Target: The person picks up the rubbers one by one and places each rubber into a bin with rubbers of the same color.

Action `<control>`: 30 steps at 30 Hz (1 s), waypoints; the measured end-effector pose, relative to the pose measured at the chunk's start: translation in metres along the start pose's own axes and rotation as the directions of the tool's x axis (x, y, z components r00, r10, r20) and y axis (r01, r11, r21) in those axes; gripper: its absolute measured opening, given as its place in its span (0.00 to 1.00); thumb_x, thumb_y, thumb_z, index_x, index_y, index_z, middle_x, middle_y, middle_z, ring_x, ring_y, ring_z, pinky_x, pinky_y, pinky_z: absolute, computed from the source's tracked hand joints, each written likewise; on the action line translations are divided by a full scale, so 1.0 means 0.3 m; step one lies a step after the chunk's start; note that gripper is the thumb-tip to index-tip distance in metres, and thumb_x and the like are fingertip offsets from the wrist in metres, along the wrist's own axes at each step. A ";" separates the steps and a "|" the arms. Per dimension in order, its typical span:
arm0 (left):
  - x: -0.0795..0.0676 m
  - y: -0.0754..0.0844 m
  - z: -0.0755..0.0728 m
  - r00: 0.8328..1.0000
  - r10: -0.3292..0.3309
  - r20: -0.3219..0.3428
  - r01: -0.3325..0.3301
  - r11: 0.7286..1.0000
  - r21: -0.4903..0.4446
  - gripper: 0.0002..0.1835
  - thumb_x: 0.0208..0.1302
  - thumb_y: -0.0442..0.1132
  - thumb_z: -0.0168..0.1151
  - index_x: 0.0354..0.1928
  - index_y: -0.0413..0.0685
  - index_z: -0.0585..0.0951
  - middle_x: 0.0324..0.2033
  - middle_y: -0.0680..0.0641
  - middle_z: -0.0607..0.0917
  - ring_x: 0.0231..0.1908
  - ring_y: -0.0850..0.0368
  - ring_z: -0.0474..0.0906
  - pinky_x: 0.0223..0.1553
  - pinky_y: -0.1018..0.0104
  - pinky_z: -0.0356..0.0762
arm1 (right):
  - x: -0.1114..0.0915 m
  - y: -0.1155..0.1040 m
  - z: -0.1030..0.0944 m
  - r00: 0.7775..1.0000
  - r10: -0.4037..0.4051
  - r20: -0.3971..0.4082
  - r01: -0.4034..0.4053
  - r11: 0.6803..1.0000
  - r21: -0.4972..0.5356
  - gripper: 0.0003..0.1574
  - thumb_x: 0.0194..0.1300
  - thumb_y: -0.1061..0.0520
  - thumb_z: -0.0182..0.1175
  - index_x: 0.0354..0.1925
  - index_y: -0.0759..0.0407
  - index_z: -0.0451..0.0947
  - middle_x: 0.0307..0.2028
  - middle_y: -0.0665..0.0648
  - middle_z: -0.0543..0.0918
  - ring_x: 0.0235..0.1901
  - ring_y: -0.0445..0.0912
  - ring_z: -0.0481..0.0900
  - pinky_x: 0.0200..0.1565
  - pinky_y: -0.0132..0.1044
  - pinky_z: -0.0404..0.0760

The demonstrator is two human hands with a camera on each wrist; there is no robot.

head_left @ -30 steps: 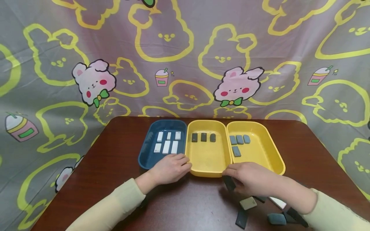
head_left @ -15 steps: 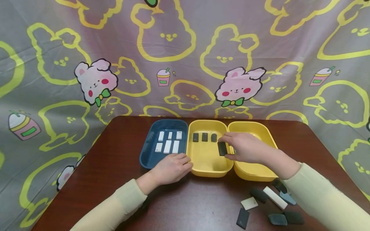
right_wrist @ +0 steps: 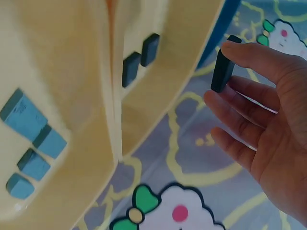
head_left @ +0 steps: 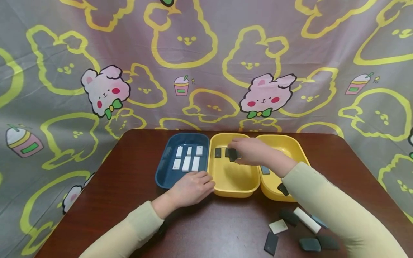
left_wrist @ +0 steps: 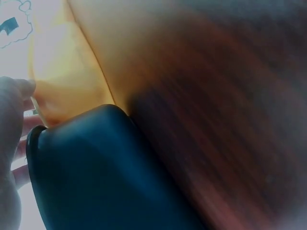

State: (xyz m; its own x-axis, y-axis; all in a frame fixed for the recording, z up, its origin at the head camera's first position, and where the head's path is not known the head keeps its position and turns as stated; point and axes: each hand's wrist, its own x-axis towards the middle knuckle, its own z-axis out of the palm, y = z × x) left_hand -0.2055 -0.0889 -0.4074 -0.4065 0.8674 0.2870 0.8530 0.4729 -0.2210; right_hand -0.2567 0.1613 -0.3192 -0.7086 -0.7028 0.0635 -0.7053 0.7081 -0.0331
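My right hand (head_left: 250, 151) pinches a black rectangular block (right_wrist: 225, 64) between thumb and fingertips. It hovers over the back of the middle yellow tray (head_left: 233, 193), where a row of black blocks (head_left: 218, 153) lies partly hidden behind it. Bent fingers of my left hand (head_left: 193, 188) hold the front rims where the blue tray (head_left: 161, 179) meets the middle tray; the left wrist view shows them around the blue rim. Two rows of white blocks (head_left: 186, 163) lie in the blue tray. Grey-blue blocks (right_wrist: 36, 164) lie in the right yellow tray (head_left: 274, 193), mostly behind my right arm.
Loose blocks lie on the brown table at the front right: a cream one (head_left: 278, 227), a long white one (head_left: 307, 220), a grey-blue one (head_left: 310, 244) and several black ones (head_left: 271, 243). A patterned curtain (head_left: 206, 64) hangs behind the table.
The black block in my right hand has gone from in front of the trays, up over the rim, to the back of the middle tray. My left hand has stayed in place.
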 end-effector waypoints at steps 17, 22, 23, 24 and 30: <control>0.001 0.003 -0.001 0.999 0.017 -0.048 -0.016 1.000 0.015 0.09 0.68 0.47 0.58 0.41 0.54 0.83 0.38 0.54 0.84 0.42 0.59 0.77 0.42 0.67 0.76 | 0.206 -0.053 0.142 0.951 0.076 0.298 -0.071 0.997 -0.029 0.11 0.57 0.63 0.67 0.29 0.57 0.72 0.21 0.50 0.71 0.24 0.45 0.68 0.31 0.38 0.71; 0.000 0.001 -0.003 0.998 0.023 -0.065 -0.021 0.999 0.029 0.08 0.68 0.47 0.58 0.39 0.54 0.83 0.36 0.54 0.83 0.41 0.58 0.77 0.42 0.66 0.76 | 0.238 -0.062 0.157 0.929 0.121 0.350 -0.099 0.992 -0.082 0.14 0.55 0.60 0.68 0.24 0.56 0.71 0.20 0.49 0.69 0.23 0.44 0.66 0.31 0.38 0.72; 0.000 0.000 -0.002 0.997 0.026 -0.070 -0.024 0.999 0.030 0.08 0.68 0.46 0.59 0.39 0.54 0.83 0.36 0.54 0.83 0.41 0.58 0.77 0.42 0.66 0.76 | 0.243 -0.066 0.159 0.926 0.129 0.355 -0.100 0.990 -0.100 0.13 0.55 0.60 0.69 0.25 0.56 0.71 0.21 0.49 0.70 0.24 0.44 0.66 0.32 0.39 0.74; 0.000 0.000 -0.002 0.997 0.029 -0.072 -0.026 0.999 0.031 0.07 0.68 0.46 0.59 0.39 0.54 0.83 0.36 0.54 0.83 0.41 0.58 0.77 0.42 0.66 0.76 | 0.246 -0.071 0.161 0.923 0.138 0.360 -0.104 0.988 -0.112 0.13 0.55 0.59 0.69 0.25 0.56 0.72 0.21 0.50 0.72 0.24 0.44 0.67 0.33 0.39 0.75; 0.002 0.001 0.004 0.997 0.030 -0.075 -0.029 1.000 0.010 0.07 0.67 0.46 0.60 0.38 0.54 0.83 0.36 0.54 0.84 0.40 0.59 0.77 0.42 0.67 0.76 | 0.264 -0.099 0.176 0.918 0.173 0.357 -0.118 0.978 -0.170 0.09 0.55 0.59 0.69 0.28 0.56 0.77 0.27 0.53 0.79 0.29 0.46 0.72 0.36 0.42 0.78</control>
State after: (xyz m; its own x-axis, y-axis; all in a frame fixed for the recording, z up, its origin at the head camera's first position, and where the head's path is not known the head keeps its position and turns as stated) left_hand -0.2058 -0.0879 -0.4084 -0.3554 0.8669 0.3495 0.8610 0.4491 -0.2386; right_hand -0.2931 0.0812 -0.3658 -0.7800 -0.5470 -0.3039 -0.6027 0.7874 0.1296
